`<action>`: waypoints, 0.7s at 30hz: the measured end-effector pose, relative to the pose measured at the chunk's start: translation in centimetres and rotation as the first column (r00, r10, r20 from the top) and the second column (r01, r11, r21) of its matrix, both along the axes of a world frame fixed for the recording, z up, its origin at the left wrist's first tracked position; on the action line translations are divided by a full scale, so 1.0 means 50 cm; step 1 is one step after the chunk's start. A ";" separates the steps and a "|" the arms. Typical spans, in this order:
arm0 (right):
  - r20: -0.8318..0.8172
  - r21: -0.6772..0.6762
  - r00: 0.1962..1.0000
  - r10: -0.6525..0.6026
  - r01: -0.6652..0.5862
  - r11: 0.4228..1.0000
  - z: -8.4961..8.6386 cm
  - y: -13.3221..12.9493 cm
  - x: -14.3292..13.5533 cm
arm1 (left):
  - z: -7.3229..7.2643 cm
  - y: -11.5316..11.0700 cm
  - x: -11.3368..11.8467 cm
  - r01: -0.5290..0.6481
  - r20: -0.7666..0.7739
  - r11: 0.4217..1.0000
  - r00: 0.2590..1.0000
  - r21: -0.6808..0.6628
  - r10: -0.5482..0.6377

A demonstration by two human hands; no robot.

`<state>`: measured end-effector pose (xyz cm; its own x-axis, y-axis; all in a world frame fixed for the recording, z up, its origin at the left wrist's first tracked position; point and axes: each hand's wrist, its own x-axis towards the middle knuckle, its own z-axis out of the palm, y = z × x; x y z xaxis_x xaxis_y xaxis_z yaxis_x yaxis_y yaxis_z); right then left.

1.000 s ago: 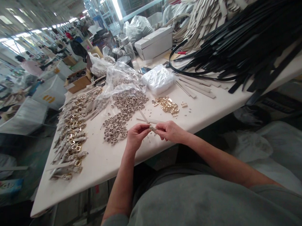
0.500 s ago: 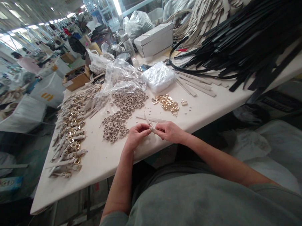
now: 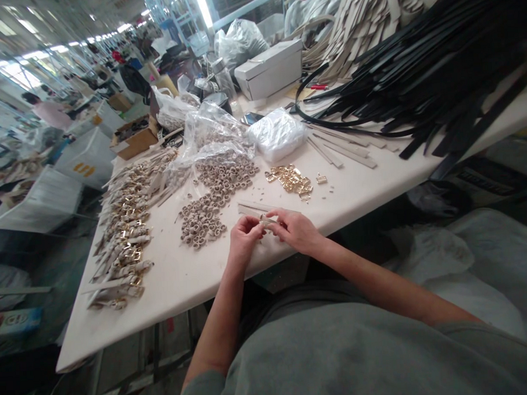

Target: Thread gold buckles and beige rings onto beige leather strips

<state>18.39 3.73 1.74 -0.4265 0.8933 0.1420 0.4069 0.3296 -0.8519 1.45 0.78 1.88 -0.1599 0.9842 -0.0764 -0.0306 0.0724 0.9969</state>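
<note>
table: pale top in front of me, carrying both joined and loose pieces.
black straps: a big sheaf at the far right, none with a buckle that i can see.
buckled strips: a long row on my left, gold fittings already among the pale strips; i judge these the furthest along (too tangled to count).
rings: a broad heap of small pale loops, loose beside the row, so plenty is left unjoined by the look of it.
gold buckles: a smaller heap beyond my hands, loose, with a single buckle just apart from it.
left hand: mine, thumb and fingertips together, pinched on one end of the small piece.
right hand: mine, fingers closed on the other end.
loose strips: lying flat just beyond my fingertips, unheld.
small piece: pale, between my two hands above the near edge; part-worked, i'd judge, though i can't tell whether it is closed.
</note>
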 end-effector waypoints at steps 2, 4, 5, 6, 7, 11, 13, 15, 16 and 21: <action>-0.063 -0.004 0.998 -0.010 0.010 1.000 -0.006 -0.006 0.001 | 0.000 0.000 0.000 0.008 0.014 1.000 1.000 -0.023 -0.007; -0.114 -0.020 0.994 -0.002 0.000 1.000 -0.011 -0.009 0.001 | 0.002 0.000 0.000 0.024 0.030 0.998 0.999 -0.053 -0.022; -0.132 -0.029 0.991 0.001 -0.005 1.000 -0.013 -0.010 0.002 | 0.003 0.000 0.001 0.027 0.040 0.997 0.999 -0.066 -0.025; -0.146 -0.035 0.989 0.004 -0.009 0.999 -0.014 -0.010 0.002 | 0.004 0.000 0.002 0.026 0.052 0.997 0.998 -0.077 -0.022; -0.156 -0.036 0.988 0.008 -0.013 0.999 -0.014 -0.009 0.002 | 0.006 0.001 0.003 0.023 0.065 0.996 0.998 -0.089 -0.017; -0.229 -0.055 0.973 -0.005 -0.008 0.998 -0.018 -0.005 0.001 | 0.011 0.004 0.005 0.023 0.138 0.987 0.990 -0.160 -0.001; -0.283 -0.098 0.959 -0.019 -0.009 0.995 -0.022 -0.004 0.000 | 0.012 0.005 0.005 0.025 0.169 0.984 0.986 -0.175 0.005; -0.328 -0.133 0.944 -0.037 -0.007 0.991 -0.027 -0.005 -0.001 | 0.013 0.006 0.004 0.025 0.187 0.984 0.982 -0.177 0.008; -0.345 -0.144 0.937 -0.051 0.000 0.990 -0.029 -0.006 -0.001 | 0.013 0.005 0.003 0.027 0.193 0.984 0.981 -0.178 0.008; -0.382 -0.157 0.920 -0.089 0.030 0.987 -0.028 -0.009 -0.001 | 0.020 0.002 0.008 0.052 0.273 0.980 0.962 -0.193 0.003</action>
